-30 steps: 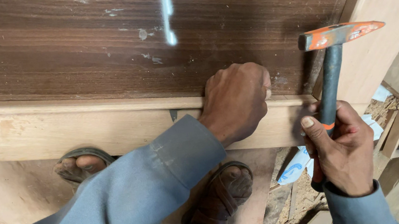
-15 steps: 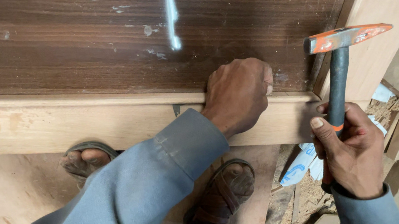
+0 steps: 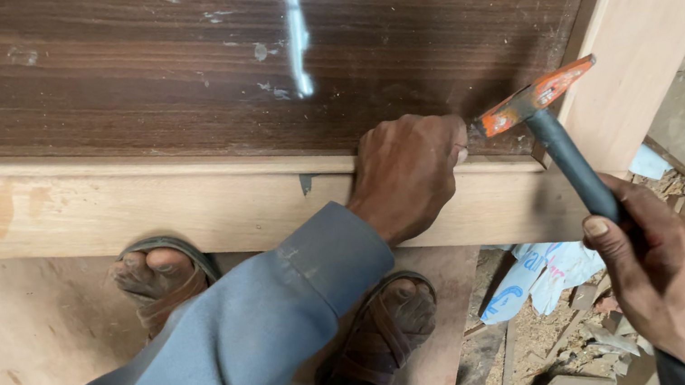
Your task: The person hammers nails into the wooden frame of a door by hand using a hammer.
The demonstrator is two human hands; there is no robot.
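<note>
My left hand [image 3: 408,173], in a grey-blue sleeve, rests closed on the light wooden moulding strip [image 3: 134,207] where it meets the dark brown veneer panel [image 3: 156,57]; what its fingertips pinch is hidden. My right hand [image 3: 672,278] grips the dark handle of an orange-headed hammer [image 3: 534,98]. The hammer head is tilted down, its face right beside the left hand's fingers at the strip's upper edge.
A light wooden frame rail [image 3: 644,16] runs up the right side. Below the strip are my two sandalled feet [image 3: 159,276] on plywood. Crumpled white-and-blue paper [image 3: 534,276], wood scraps and shavings lie on the floor at lower right.
The hammer has swung down and leftward, from upright beside the frame rail to its head next to the left hand's fingers. The left hand stays on the strip.
</note>
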